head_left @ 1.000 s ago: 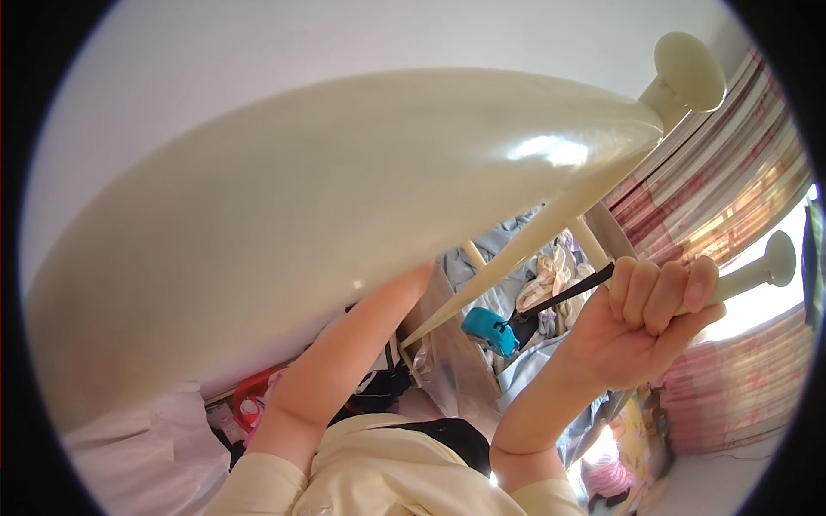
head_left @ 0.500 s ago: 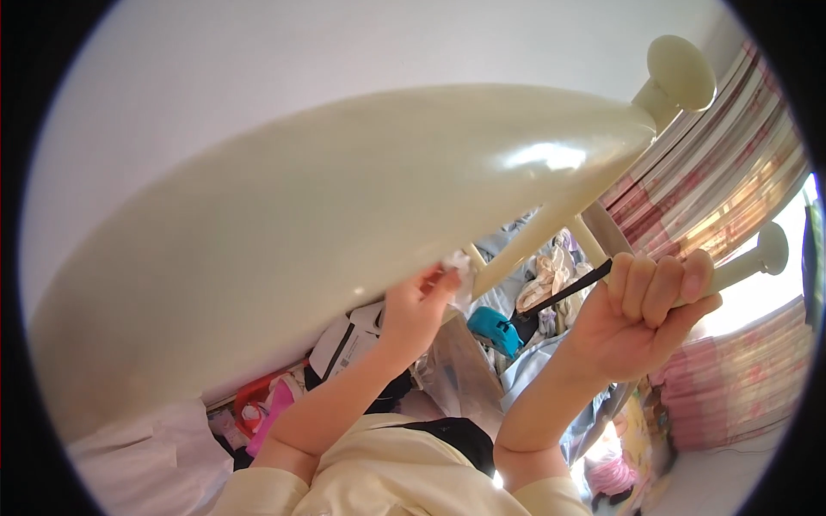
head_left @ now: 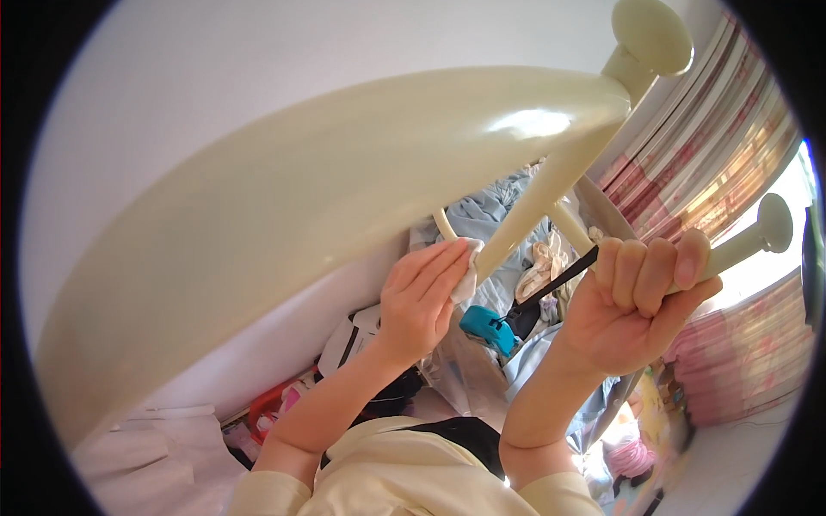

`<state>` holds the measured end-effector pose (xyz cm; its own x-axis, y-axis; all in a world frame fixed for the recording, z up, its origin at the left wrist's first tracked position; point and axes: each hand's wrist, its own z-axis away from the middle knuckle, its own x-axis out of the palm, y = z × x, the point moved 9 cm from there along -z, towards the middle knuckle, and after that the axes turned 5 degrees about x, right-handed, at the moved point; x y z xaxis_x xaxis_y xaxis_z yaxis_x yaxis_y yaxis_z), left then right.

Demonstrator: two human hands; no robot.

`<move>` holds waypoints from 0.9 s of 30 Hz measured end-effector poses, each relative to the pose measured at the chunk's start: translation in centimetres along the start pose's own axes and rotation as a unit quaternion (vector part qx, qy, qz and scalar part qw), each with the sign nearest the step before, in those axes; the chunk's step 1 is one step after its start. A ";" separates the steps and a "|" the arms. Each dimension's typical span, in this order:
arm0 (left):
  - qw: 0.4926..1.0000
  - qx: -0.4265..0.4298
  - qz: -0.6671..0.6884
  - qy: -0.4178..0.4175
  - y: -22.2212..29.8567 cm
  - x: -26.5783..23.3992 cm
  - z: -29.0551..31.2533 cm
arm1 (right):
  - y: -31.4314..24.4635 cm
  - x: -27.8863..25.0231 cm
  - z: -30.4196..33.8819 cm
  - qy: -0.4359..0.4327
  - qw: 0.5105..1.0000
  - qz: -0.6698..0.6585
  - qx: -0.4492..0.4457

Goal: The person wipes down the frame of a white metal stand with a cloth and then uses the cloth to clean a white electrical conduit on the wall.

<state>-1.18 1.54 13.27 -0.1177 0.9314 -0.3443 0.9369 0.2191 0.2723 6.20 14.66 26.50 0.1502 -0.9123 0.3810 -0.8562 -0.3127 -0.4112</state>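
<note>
A large cream-coloured, glossy piece of furniture is held tilted before me, with a broad curved panel and legs ending in round discs. My right hand is wrapped round one of its legs, the disc end jutting out to the right. Against a slanting bar of the frame, my left hand presses a folded white wipe, its fingers together over it. A second disc-ended leg sticks up at the top right. A black strap runs down leftward from beside my right hand.
Beneath the frame lie rumpled grey-blue fabric, beige clothing and a teal pouch. Striped, pink-patterned curtains hang by a bright window at the right. A white sheet and red items are at the lower left.
The cream furniture has shifted slightly up and left in view. My left hand has turned, fingers now laid flatter over the wipe on the bar. The right hand keeps its grip.
</note>
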 end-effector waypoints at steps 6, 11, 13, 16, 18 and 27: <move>0.987 0.116 -0.111 -0.030 0.1 -0.9 -1.3 | 0.2 0.4 -0.1 0.005 1.000 -0.005 0.011; 0.958 0.186 -0.215 -0.030 -1.1 -1.6 -3.1 | 0.3 0.7 -0.1 -0.004 1.000 0.006 0.024; 0.940 0.221 -0.257 -0.026 -1.1 -1.2 -3.4 | 0.2 0.8 -0.3 -0.035 0.999 0.020 0.024; 0.939 0.225 -0.256 -0.042 -1.3 -0.5 -3.9 | 0.2 1.0 -0.3 -0.068 0.997 0.033 0.029; 0.947 0.214 -0.237 -0.033 -1.7 -0.5 -3.7 | 0.3 0.8 -0.3 -0.067 0.997 0.033 0.031; 0.996 0.065 -0.057 -0.024 -1.8 0.3 -2.0 | 0.4 0.9 -0.6 -0.095 0.995 0.023 0.024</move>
<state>-3.59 1.99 14.45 -0.2120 0.8873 -0.4097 0.9535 0.2797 0.1125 5.72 13.86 27.17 0.2069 -0.9579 0.1992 -0.8400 -0.2783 -0.4658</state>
